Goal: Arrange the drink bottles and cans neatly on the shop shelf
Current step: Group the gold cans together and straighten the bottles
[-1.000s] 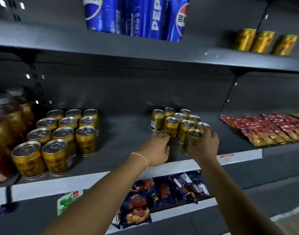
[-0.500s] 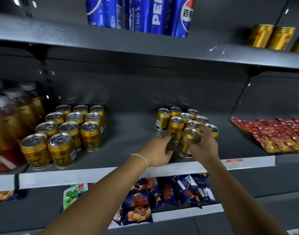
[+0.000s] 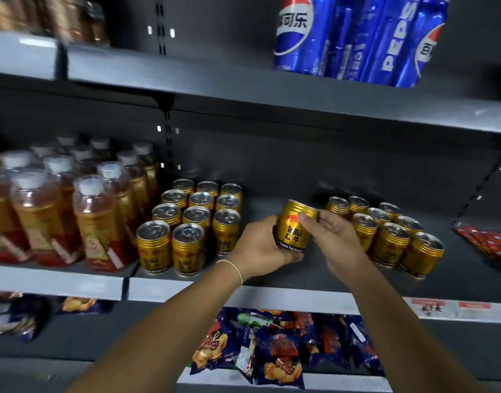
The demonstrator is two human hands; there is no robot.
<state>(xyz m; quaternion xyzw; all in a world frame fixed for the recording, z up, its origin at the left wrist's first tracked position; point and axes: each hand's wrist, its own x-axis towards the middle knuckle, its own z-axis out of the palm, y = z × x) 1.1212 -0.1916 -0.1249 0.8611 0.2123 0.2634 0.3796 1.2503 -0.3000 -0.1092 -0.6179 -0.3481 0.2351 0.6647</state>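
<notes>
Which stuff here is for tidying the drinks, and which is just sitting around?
For the job: gold can in the left hand and right hand; left gold cans; right gold cans; tea bottles; Pepsi cans above.
Just lying about: blue snack packets below; red packets far right.

This is a shop: dark grey metal shelving (image 3: pixel 243 90) with a red-and-white price label (image 3: pixel 428 306) on its front edge carries stock in multiples: tall blue cola cans (image 3: pixel 300 38), blocks of gold ribbed metal cans (image 3: pixel 192 222), white-capped bottles of amber drink (image 3: pixel 96 219), and dark blue snack packets (image 3: pixel 280 350) below.
</notes>
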